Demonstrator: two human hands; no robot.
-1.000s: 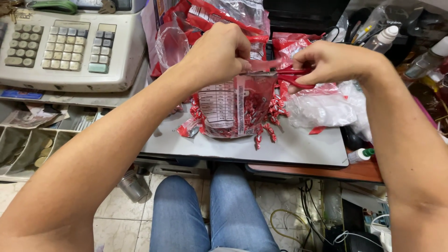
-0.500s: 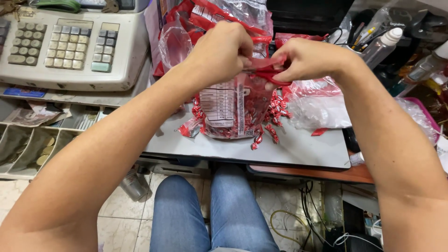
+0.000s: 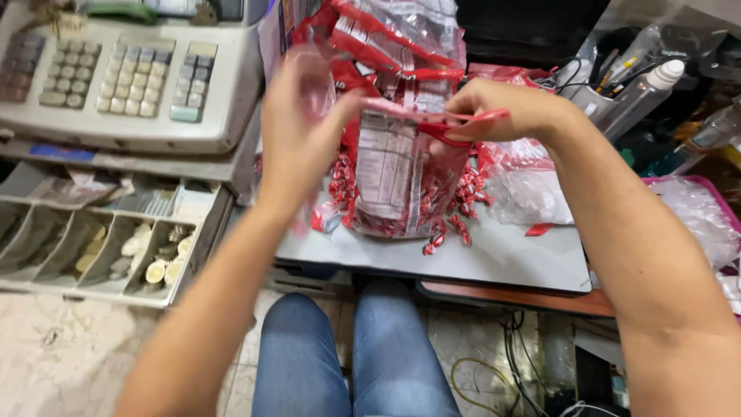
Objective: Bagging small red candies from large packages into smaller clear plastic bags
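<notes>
- The clear bag of red wrapped candies [image 3: 397, 181] stands on the grey desk top [image 3: 509, 259] in the middle of the scene, between your two hands and just below them
- Its long axis runs upright, bottom resting on the desk among loose candies [image 3: 455, 224] spilled around it, red top edge uppermost and stretched left to right
- Your right hand [image 3: 502, 108] is to the right of the bag's top, fingers curled shut and pinching the red top strip [image 3: 463, 120]
- Your left hand [image 3: 305, 127] is at the bag's left upper side, blurred; the fingers look loosely spread and raised against the plastic, but you cannot tell whether they actually grip it
- A cash register [image 3: 116, 73] sits far left, with its open coin drawer [image 3: 116, 247] nearer you
</notes>
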